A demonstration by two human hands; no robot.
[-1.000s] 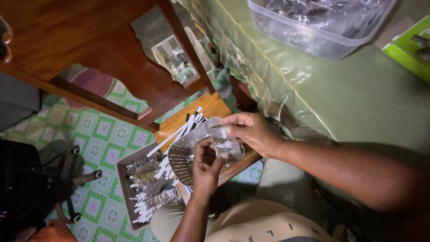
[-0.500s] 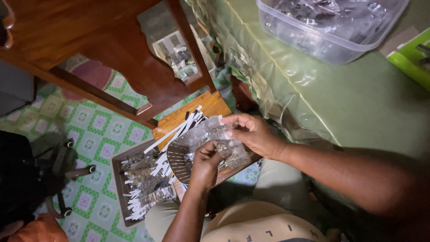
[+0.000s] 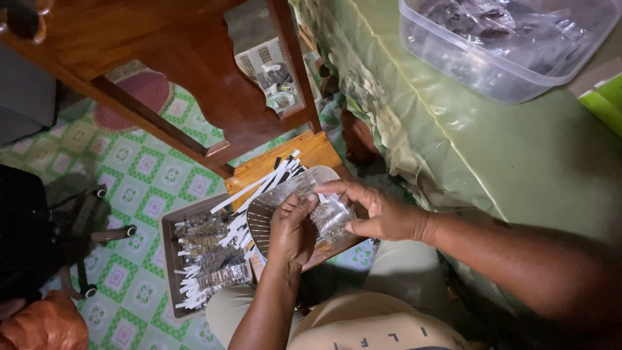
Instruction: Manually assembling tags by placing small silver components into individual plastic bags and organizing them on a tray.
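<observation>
Both hands now sit nearer the view's centre than a second ago; left hand [image 3: 291, 230] and right hand [image 3: 379, 214] together pinch a clear packet [image 3: 327, 214] above the woven tray [image 3: 259, 220]; white strips [image 3: 214, 259] lie left.

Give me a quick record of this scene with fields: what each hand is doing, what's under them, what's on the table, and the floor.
left hand: grips a small clear packet from below
right hand: pinches the same packet from the side
under hands: woven basket on a wooden stool
beside stool: tray of filled packets with white strips
table: green cover, clear plastic tub of packets
floor: green and white patterned tiles
</observation>
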